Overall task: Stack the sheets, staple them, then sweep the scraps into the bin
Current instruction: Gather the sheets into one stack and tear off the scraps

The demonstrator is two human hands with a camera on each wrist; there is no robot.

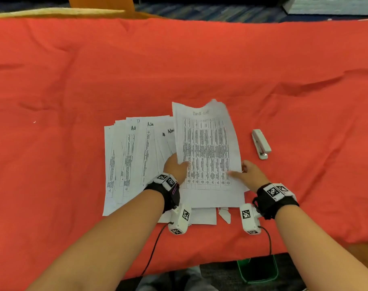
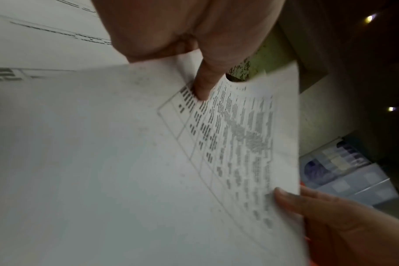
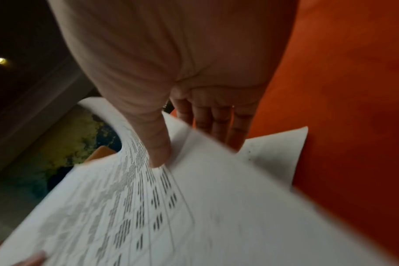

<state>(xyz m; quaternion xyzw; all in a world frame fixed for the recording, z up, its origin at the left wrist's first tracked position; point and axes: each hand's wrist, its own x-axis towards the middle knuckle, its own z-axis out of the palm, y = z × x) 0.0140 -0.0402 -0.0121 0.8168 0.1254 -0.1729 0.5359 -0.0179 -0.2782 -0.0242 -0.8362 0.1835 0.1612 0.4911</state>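
A small bundle of printed sheets [image 1: 208, 148] [image 2: 216, 144] [image 3: 171, 207] headed "Task List" is lifted off the table, tilted up at its far end. My left hand [image 1: 175, 166] [image 2: 203, 72] pinches its left edge, thumb on top. My right hand [image 1: 250, 175] [image 3: 182, 126] pinches the right edge, thumb on the print and fingers underneath. More printed sheets [image 1: 134, 160] lie fanned out on the red cloth to the left. A torn paper scrap [image 1: 225, 215] lies just below the bundle. A white stapler [image 1: 261, 143] rests to the right.
The red cloth [image 1: 179, 66] covers the whole table, with wide bare areas at the back and on both sides. A green-rimmed bin [image 1: 257, 269] stands on the floor below the table's near edge. A tiny white speck [image 1: 34, 122] lies far left.
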